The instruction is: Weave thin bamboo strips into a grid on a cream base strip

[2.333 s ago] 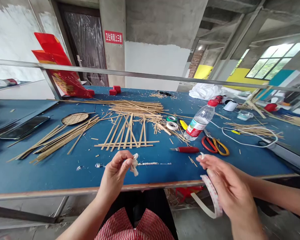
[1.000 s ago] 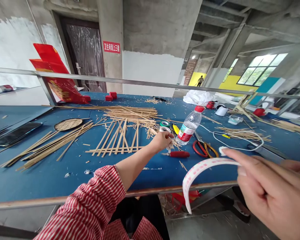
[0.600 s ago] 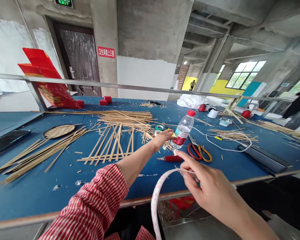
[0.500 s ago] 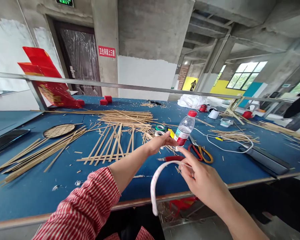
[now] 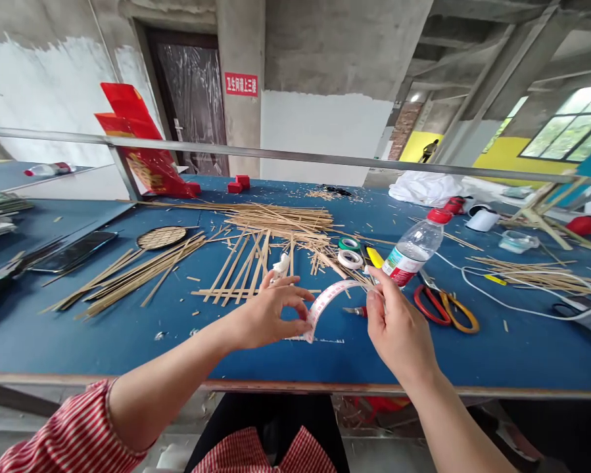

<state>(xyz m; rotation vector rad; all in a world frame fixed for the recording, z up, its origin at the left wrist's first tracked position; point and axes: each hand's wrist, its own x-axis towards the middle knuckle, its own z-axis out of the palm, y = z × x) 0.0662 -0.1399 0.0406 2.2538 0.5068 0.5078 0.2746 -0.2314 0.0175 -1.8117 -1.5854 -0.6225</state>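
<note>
A curved white strip with pink print [image 5: 332, 295] arches between my two hands over the table's front. My right hand [image 5: 398, 328] pinches its right end between thumb and forefinger. My left hand [image 5: 270, 312] has thumb and forefinger closed at the strip's lower left end, the other fingers curled loosely. A crumpled white piece [image 5: 281, 265] shows at the left fingertips; whether it is held or stuck there I cannot tell. Just beyond my right hand stands a tilted-looking water bottle [image 5: 413, 246] with a red cap. A red-handled knife [image 5: 357, 311] lies partly hidden behind the strip.
Crossed bamboo strips [image 5: 243, 266] lie ahead, with a bundle [image 5: 142, 276] and a round woven piece [image 5: 162, 238] to the left. White tape [image 5: 349, 259], green tape [image 5: 349, 244] and scissors [image 5: 446, 309] are right of centre. A phone [image 5: 75, 251] lies left.
My left hand has moved left, away from the bottle, to the strip's free end. The strip has risen with my right hand's grip kept. The view has turned slightly left.
</note>
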